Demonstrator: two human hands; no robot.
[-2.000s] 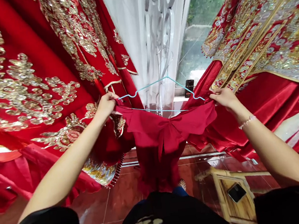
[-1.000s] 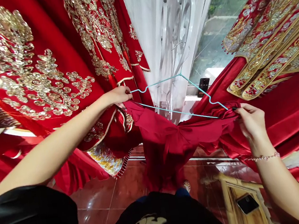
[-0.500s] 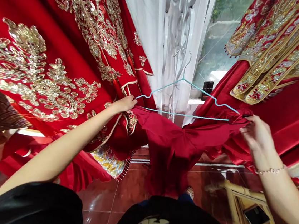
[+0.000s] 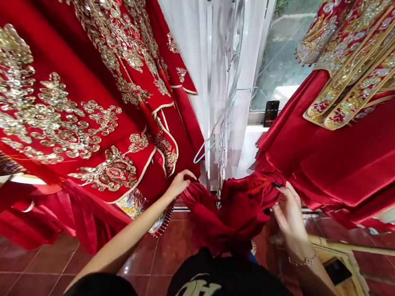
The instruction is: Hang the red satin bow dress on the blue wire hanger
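red cloth (image 4: 228, 215) (bunched) between both hands (image 4: 179, 184) (image 4: 290, 216)

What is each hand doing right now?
Left hand: closed, holding the red cloth.
Right hand: closed, pinching the same red cloth.

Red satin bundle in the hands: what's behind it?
Behind the red satin bundle, held by the left hand and right hand, are a sheer white curtain and a light-blue wire hanger. The bundle hides the curtain's lower part and anything directly behind it.
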